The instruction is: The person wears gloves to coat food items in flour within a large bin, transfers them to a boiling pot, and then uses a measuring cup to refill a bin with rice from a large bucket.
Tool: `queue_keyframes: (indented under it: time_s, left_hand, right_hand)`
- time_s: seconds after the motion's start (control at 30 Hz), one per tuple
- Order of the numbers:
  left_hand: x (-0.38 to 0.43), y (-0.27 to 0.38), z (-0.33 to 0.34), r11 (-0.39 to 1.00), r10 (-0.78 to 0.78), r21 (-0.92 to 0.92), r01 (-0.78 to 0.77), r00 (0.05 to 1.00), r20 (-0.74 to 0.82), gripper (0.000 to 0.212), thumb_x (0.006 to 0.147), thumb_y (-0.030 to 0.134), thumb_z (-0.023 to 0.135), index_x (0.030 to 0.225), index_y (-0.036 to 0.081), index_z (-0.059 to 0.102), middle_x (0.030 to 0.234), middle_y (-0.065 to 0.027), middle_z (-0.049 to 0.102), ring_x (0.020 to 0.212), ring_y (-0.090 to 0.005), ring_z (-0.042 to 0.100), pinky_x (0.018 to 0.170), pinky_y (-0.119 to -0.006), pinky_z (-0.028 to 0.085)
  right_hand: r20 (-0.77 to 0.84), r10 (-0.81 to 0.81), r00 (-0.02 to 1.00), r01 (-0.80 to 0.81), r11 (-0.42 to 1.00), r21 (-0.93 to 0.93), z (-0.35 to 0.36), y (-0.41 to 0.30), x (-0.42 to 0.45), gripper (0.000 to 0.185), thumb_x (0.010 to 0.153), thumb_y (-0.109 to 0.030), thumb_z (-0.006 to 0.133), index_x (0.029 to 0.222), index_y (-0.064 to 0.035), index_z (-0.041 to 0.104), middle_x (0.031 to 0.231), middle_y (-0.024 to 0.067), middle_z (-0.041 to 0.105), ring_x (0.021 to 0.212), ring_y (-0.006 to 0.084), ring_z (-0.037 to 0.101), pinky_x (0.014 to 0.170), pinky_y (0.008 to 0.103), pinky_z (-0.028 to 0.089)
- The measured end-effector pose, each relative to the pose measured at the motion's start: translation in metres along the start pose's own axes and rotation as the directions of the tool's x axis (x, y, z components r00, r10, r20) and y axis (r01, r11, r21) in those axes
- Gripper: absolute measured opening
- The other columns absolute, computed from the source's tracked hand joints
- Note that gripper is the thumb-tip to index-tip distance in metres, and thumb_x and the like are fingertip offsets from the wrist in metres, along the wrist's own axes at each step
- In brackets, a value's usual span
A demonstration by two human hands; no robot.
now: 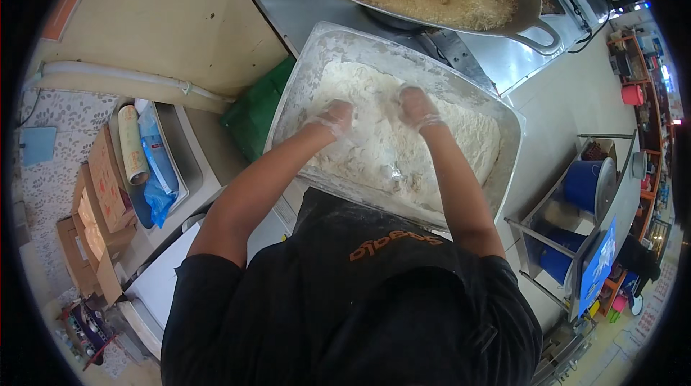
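Observation:
A large pale tub [510,154] of white flour [372,132] lies before me, its inner walls dusted. My left hand [336,116], in a clear plastic glove, touches the flour in the left half, fingers curled. To its right, my right hand [418,105], gloved the same way and somewhat blurred, is at the flour with curled fingers. Whether either hand grips anything under the fingers cannot be told. A small shiny clear spot [394,172] shows in the flour nearer my body.
Beyond the tub, a wide metal pan [532,8] of bubbling oil with browned pieces stands on a steel stove. A green container [259,105] is left of the tub. Farther left, a metal basin [189,181] holds rolls and blue plastic. A cart with blue buckets [583,186] stands right.

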State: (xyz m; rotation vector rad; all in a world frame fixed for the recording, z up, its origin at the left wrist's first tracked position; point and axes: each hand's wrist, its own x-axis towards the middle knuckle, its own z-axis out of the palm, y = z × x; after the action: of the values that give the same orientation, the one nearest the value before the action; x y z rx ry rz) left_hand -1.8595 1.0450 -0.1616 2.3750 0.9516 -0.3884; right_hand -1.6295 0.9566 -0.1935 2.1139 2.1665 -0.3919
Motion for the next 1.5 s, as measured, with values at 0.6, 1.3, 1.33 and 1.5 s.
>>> queue_keyframes:
  time_s: [0.6, 1.3, 1.33, 1.5]
  left_hand:
    - [0.045, 0.080, 0.066, 1.000, -0.002, 0.024, 0.005, 0.995, -0.103, 0.031, 0.078, 0.024, 0.063, 0.097, 0.000, 0.069, 0.087, -0.0194, 0.067, 0.082, -0.0299, 0.066, 0.074, -0.044, 0.054]
    - [-0.067, 0.068, -0.062, 0.929, -0.011, -0.368, 0.046, 0.995, 0.099, 0.025, 0.079, 0.012, 0.062, 0.096, -0.003, 0.070, 0.102, -0.0242, 0.067, 0.095, -0.0326, 0.066, 0.084, -0.040, 0.051]
    - [-0.071, 0.068, -0.054, 0.937, 0.108, -0.336, -0.092, 0.994, 0.030, 0.025, 0.080, 0.012, 0.060, 0.096, -0.004, 0.070, 0.102, -0.0248, 0.067, 0.094, -0.0324, 0.066, 0.084, -0.040, 0.051]
    - [-0.057, 0.067, -0.055, 0.980, 0.186, -0.075, -0.185, 0.983, 0.005, 0.024, 0.078, 0.013, 0.062, 0.091, -0.006, 0.069, 0.092, -0.0257, 0.067, 0.079, -0.0320, 0.067, 0.075, -0.040, 0.052]
  right_hand:
    - [-0.062, -0.197, 0.979, 0.197, 0.980, 0.006, -0.017, -0.062, -0.044, 0.015, 0.080, -0.009, 0.058, 0.092, 0.0009, 0.058, 0.091, 0.0213, 0.062, 0.088, 0.0383, 0.062, 0.075, 0.0434, 0.050]
    - [0.309, -0.117, 0.944, 0.069, 0.984, 0.162, -0.133, -0.082, -0.052, 0.015, 0.078, -0.019, 0.065, 0.079, -0.0044, 0.066, 0.077, 0.0205, 0.065, 0.075, 0.0344, 0.063, 0.072, 0.0413, 0.050]
    - [0.377, -0.094, 0.922, 0.071, 0.995, 0.074, -0.115, -0.067, -0.062, 0.015, 0.078, -0.019, 0.065, 0.078, -0.0048, 0.067, 0.077, 0.0200, 0.065, 0.075, 0.0345, 0.064, 0.072, 0.0416, 0.050]
    - [0.329, -0.047, 0.943, -0.005, 0.988, 0.155, -0.084, -0.054, -0.075, 0.019, 0.075, -0.020, 0.068, 0.082, -0.0024, 0.069, 0.089, 0.0218, 0.067, 0.087, 0.0354, 0.065, 0.079, 0.0421, 0.050]
